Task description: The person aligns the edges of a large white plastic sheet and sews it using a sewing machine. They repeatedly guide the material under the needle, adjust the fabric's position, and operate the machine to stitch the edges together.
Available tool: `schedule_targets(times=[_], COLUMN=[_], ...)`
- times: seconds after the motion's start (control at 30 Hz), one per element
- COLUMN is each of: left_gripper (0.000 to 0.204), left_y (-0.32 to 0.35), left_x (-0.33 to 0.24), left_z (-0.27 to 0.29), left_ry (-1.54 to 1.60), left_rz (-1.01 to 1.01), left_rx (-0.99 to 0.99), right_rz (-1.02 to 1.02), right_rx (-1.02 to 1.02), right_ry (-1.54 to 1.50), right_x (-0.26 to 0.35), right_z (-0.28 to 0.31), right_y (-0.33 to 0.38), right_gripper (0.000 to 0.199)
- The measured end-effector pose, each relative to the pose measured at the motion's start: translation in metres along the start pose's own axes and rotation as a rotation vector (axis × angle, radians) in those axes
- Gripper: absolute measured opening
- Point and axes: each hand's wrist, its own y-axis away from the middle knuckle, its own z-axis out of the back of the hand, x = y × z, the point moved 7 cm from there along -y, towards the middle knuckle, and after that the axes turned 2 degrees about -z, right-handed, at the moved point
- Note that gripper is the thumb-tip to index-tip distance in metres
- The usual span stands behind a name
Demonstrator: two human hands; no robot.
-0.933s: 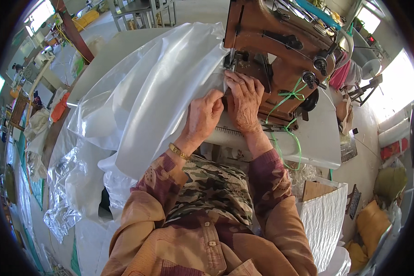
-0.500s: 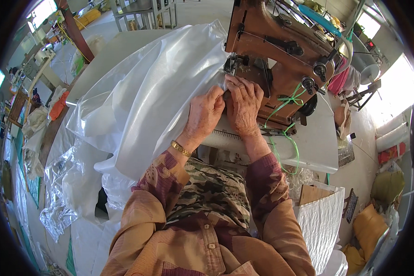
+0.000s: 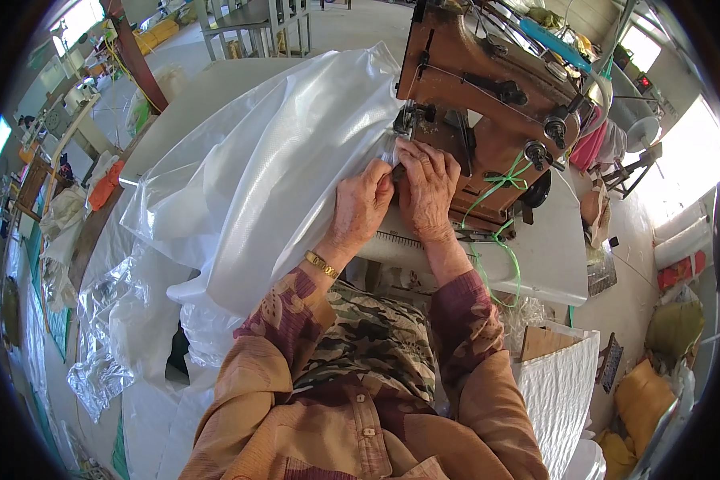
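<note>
My left hand lies flat on the white woven plastic sack, fingers pressed together and pinning its edge to the counter. My right hand sits just beside it, fingers curled down on the same edge, right under the head of the brown sewing machine. The sack spreads away to my left across the counter and hangs over its near edge. A green cord trails down from the machine beside my right wrist. A gold bracelet circles my left wrist.
</note>
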Motion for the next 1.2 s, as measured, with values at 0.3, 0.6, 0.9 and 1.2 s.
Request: schedule_targets(times=[0.3,0.6,0.9,1.2], left_gripper=[0.013,0.013,0.017,0.022], left_y=[0.001,-0.007,-0.006,0.006], left_x=[0.002,-0.002,0.000,-0.008], left_z=[-0.001,0.000,-0.003,-0.001], left_ry=[0.023,0.017,0.013,-0.092], left_rz=[0.009,0.019,0.005,0.038], left_rx=[0.005,0.028,-0.019,0.038], right_rz=[0.016,-0.014,-0.011,0.015], right_rx=[-0.002,-0.003,0.020,0.019], right_ry=[0.000,-0.026,-0.014,0.012], right_x=[0.001,-0.001,-0.001,0.001], right_z=[0.001,-0.002,-0.002,-0.002], right_y=[0.000,0.001,0.001,0.005], right_gripper=[0.039,0.045,0.042,0.047])
